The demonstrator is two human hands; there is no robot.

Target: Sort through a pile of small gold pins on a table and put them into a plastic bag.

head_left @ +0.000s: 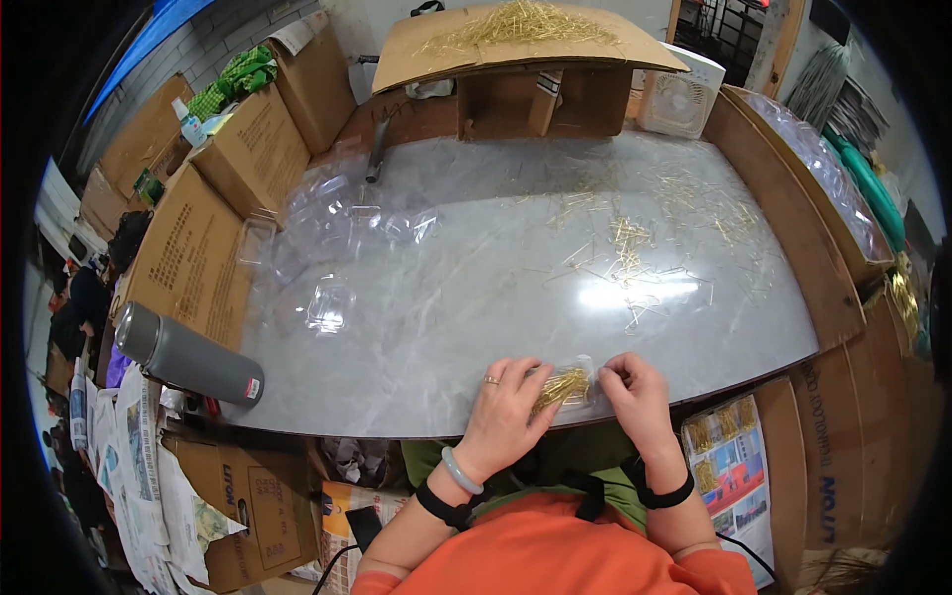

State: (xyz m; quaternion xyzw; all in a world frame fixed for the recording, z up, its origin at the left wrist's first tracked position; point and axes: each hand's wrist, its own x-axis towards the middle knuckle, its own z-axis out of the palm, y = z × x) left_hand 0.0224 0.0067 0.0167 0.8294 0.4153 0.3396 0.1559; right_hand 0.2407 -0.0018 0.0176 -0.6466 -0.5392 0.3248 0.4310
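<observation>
Gold pins (pixel 561 385) sit bundled inside a small clear packet (pixel 575 377) at the near edge of the grey marble tabletop (pixel 476 297), pinched between both hands. At the far left, cardboard boxes (pixel 198 248) line the tabletop's edge and a grey flask (pixel 188 357) lies on its side near the corner. Empty clear plastic shells (pixel 337 223) are strewn over the left part of the surface. Left hand (pixel 504 405) fingers curl closed on the packet; right hand (pixel 635 392) fingers pinch its other end. Loose gold pins (pixel 645 233) scatter across the right part, below a cardboard shelf (pixel 516 45) heaped with more. A wooden board (pixel 783 218) borders the right side.
</observation>
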